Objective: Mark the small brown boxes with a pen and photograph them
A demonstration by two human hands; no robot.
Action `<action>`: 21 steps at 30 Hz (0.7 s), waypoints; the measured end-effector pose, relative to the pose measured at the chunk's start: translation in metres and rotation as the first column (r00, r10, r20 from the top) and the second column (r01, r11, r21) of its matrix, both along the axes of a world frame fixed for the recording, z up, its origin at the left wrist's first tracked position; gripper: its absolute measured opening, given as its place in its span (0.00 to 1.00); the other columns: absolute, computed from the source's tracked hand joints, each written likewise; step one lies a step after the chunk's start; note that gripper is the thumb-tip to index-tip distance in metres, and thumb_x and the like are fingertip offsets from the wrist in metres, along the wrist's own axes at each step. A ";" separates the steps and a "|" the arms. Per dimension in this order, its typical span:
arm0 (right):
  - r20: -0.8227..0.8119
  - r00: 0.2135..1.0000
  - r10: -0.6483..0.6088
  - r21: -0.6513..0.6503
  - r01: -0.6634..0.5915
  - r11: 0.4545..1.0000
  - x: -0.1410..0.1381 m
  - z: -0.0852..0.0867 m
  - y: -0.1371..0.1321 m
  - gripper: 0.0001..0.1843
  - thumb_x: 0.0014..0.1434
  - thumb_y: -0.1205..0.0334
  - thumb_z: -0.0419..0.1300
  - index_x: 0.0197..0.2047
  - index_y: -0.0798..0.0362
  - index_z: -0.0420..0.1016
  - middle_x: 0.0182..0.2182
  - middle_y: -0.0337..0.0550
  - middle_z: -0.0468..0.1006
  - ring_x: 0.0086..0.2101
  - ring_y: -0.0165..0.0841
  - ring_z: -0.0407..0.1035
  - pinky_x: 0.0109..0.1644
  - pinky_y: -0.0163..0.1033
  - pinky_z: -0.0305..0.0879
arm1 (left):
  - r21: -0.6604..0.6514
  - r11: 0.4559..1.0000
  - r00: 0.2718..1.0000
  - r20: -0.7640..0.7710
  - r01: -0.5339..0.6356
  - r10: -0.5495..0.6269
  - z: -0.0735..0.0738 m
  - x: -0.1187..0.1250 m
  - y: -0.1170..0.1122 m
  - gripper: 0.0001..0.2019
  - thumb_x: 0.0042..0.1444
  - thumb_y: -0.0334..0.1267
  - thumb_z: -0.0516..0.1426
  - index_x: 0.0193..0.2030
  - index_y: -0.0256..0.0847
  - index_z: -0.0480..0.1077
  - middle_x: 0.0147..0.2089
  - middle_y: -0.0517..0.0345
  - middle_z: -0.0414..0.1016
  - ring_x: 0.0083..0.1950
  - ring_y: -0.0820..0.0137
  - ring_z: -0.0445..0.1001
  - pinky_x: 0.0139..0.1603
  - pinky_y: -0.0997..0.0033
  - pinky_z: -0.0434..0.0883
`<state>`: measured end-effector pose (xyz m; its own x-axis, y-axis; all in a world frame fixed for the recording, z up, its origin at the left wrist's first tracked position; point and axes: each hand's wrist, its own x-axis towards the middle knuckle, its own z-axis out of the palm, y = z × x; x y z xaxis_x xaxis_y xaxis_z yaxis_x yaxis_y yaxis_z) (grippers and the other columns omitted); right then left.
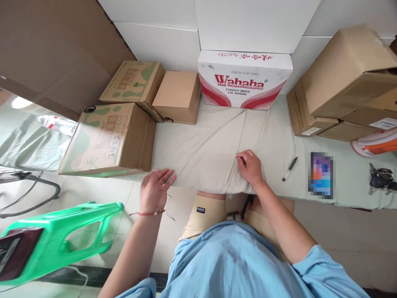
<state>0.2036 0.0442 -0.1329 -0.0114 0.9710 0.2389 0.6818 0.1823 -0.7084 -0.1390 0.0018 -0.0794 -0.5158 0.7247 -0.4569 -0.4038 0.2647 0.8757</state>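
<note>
Left hand (154, 192): is opening flat and wide at the front edge of the table, palm partly up, fingers extended and holding nothing; whether the fingertips are touching the cloth is not clear.
Right hand (250, 167): is lying over the cloth with fingers curling narrowly toward the thumb; whether they are pinching any fabric cannot be told.
Pale green cloth (201, 157): is covering the table, creasing beside the right hand and running beneath the cartons.
Green-printed carton (102, 140): is standing at the front left of the table, its near right corner sitting just beside the left hand.
Rear cartons: a second printed carton (133, 82) and a plain brown carton (176, 95) are standing side by side behind it.
Wahaha box (243, 82): is standing upright against the white wall.
Pen (290, 169): is lying aslant to the right of the right hand, between it and a pixelated rectangle (321, 175).
Brown boxes (347, 74): are stacking up at the far right.
Green stool (49, 227): is standing on the floor, lower left.
</note>
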 end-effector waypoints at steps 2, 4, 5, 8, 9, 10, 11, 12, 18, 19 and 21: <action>0.002 1.000 -0.002 -0.004 0.002 1.000 0.000 0.000 0.000 0.13 0.68 0.63 0.55 0.43 0.49 0.83 0.43 0.48 0.82 0.39 0.40 0.76 0.48 0.47 0.73 | -0.004 0.998 0.996 -0.058 -0.063 0.063 0.001 -0.018 -0.014 0.17 0.60 0.52 0.68 0.41 0.47 0.67 0.40 0.56 0.79 0.45 0.64 0.83 0.47 0.64 0.84; 0.003 1.000 -0.004 -0.016 0.004 1.000 0.001 0.000 0.000 0.13 0.68 0.62 0.55 0.44 0.49 0.83 0.43 0.48 0.82 0.39 0.39 0.76 0.48 0.47 0.73 | 0.026 0.991 0.982 -0.133 -0.132 0.134 0.008 -0.034 -0.010 0.16 0.65 0.55 0.65 0.47 0.48 0.68 0.41 0.57 0.76 0.45 0.64 0.83 0.45 0.63 0.85; 0.004 1.000 -0.004 -0.022 0.004 1.000 0.001 0.001 0.000 0.13 0.68 0.62 0.55 0.44 0.49 0.83 0.43 0.48 0.82 0.39 0.39 0.76 0.48 0.47 0.73 | 0.021 0.988 0.975 -0.161 -0.154 0.155 0.013 -0.041 -0.004 0.17 0.67 0.56 0.63 0.50 0.48 0.69 0.41 0.57 0.75 0.44 0.64 0.82 0.44 0.61 0.85; 0.009 1.000 0.006 -0.025 -0.005 1.000 0.002 0.001 -0.002 0.13 0.68 0.63 0.55 0.43 0.48 0.83 0.43 0.47 0.82 0.40 0.39 0.76 0.49 0.47 0.74 | -0.050 0.975 0.959 -0.198 -0.218 0.204 0.023 -0.057 0.016 0.21 0.70 0.60 0.59 0.57 0.49 0.68 0.43 0.58 0.71 0.41 0.65 0.80 0.43 0.56 0.85; 0.011 1.000 0.008 -0.020 -0.008 1.000 0.002 0.001 -0.002 0.13 0.68 0.63 0.55 0.43 0.48 0.83 0.43 0.47 0.82 0.40 0.39 0.76 0.49 0.47 0.74 | -0.071 0.966 0.952 -0.202 -0.249 0.231 0.024 -0.061 0.021 0.22 0.69 0.62 0.59 0.58 0.49 0.67 0.44 0.58 0.71 0.41 0.65 0.78 0.42 0.56 0.84; 0.013 1.000 0.010 -0.015 -0.010 1.000 0.002 0.001 -0.002 0.13 0.68 0.63 0.56 0.43 0.48 0.83 0.43 0.47 0.82 0.39 0.39 0.76 0.49 0.47 0.74 | -0.081 0.956 0.942 -0.211 -0.283 0.261 0.024 -0.065 0.024 0.24 0.69 0.63 0.58 0.59 0.50 0.67 0.44 0.57 0.70 0.40 0.66 0.77 0.41 0.56 0.83; 0.015 1.000 0.010 -0.011 -0.010 1.000 0.002 0.001 -0.003 0.13 0.68 0.63 0.56 0.43 0.48 0.83 0.43 0.47 0.82 0.39 0.39 0.76 0.49 0.47 0.74 | -0.082 0.947 0.932 -0.223 -0.309 0.285 0.023 -0.069 0.027 0.24 0.69 0.65 0.57 0.59 0.50 0.66 0.44 0.57 0.70 0.38 0.67 0.75 0.38 0.58 0.81; 0.016 1.000 0.008 -0.007 -0.008 1.000 0.002 0.001 -0.003 0.13 0.68 0.63 0.56 0.43 0.48 0.83 0.43 0.47 0.82 0.39 0.39 0.76 0.49 0.47 0.74 | -0.078 0.943 0.924 -0.241 -0.325 0.299 0.021 -0.073 0.028 0.24 0.68 0.66 0.57 0.57 0.50 0.66 0.44 0.57 0.69 0.37 0.68 0.74 0.36 0.61 0.79; 0.028 1.000 0.004 -0.020 -0.003 1.000 0.001 0.000 -0.002 0.13 0.68 0.64 0.55 0.43 0.48 0.83 0.43 0.47 0.82 0.39 0.40 0.76 0.48 0.47 0.73 | -0.056 0.964 0.903 -0.367 -0.260 0.222 0.008 -0.094 0.039 0.18 0.65 0.55 0.63 0.49 0.47 0.63 0.40 0.63 0.66 0.30 0.73 0.64 0.32 0.66 0.70; 0.030 1.000 0.003 -0.023 -0.002 1.000 0.001 0.000 -0.002 0.13 0.68 0.64 0.56 0.43 0.48 0.83 0.43 0.47 0.82 0.39 0.40 0.76 0.48 0.47 0.73 | -0.056 0.969 0.905 -0.374 -0.242 0.204 0.006 -0.098 0.044 0.18 0.65 0.54 0.62 0.48 0.47 0.62 0.39 0.63 0.65 0.30 0.74 0.64 0.34 0.64 0.72; 0.028 1.000 -0.004 -0.024 0.005 1.000 0.000 0.000 -0.002 0.13 0.68 0.64 0.56 0.43 0.48 0.83 0.43 0.47 0.82 0.39 0.40 0.76 0.48 0.47 0.73 | -0.048 0.977 0.904 -0.390 -0.209 0.175 0.004 -0.107 0.055 0.16 0.65 0.50 0.62 0.47 0.46 0.61 0.38 0.64 0.63 0.30 0.74 0.64 0.38 0.58 0.76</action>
<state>0.2041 0.0424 -0.1327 -0.0136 0.9764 0.2153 0.7023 0.1626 -0.6931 -0.2459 0.0564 -0.0758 -0.7884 0.5607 -0.2532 -0.0938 0.2972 0.9502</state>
